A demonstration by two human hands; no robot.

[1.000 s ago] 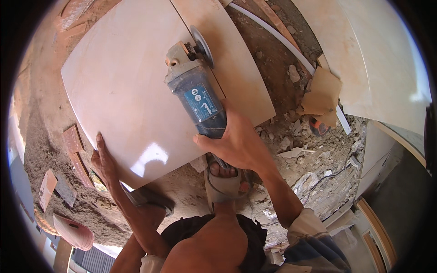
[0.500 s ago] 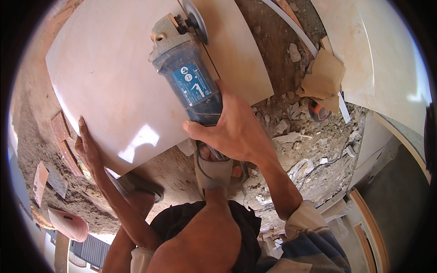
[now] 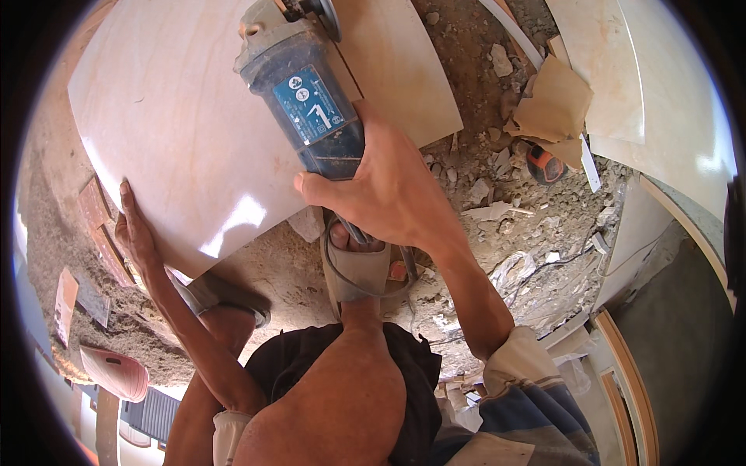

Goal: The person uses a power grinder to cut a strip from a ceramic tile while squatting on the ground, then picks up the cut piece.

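My right hand [image 3: 396, 182] is closed round the rear body of a dusty dark-blue angle grinder [image 3: 315, 105] with a grey gear head. Its cutting disc [image 3: 326, 17] stands edge-on at the top of the view, partly cut off by the frame. Under it lies a large glossy cream tile [image 3: 175, 116], with a thin dark cut line running from the disc toward my right hand. My left hand [image 3: 138, 233] grips the tile's near left edge, fingers along the rim; the part under the tile is hidden. The grinder's cord [image 3: 371, 295] loops down by my sandalled foot.
Rubble covers the ground on the right, with a torn brown cardboard piece [image 3: 553, 105] and an orange-and-black tape measure [image 3: 546, 165]. Another large tile [image 3: 602, 70] lies at the far right. Broken reddish tile pieces [image 3: 101, 225] and a pink slotted object [image 3: 116, 373] are on the left.
The head view has shifted, so tile, grinder and hands sit higher in it. The grinder appears to have moved slightly away from me along the cut line. Both hands keep their hold.
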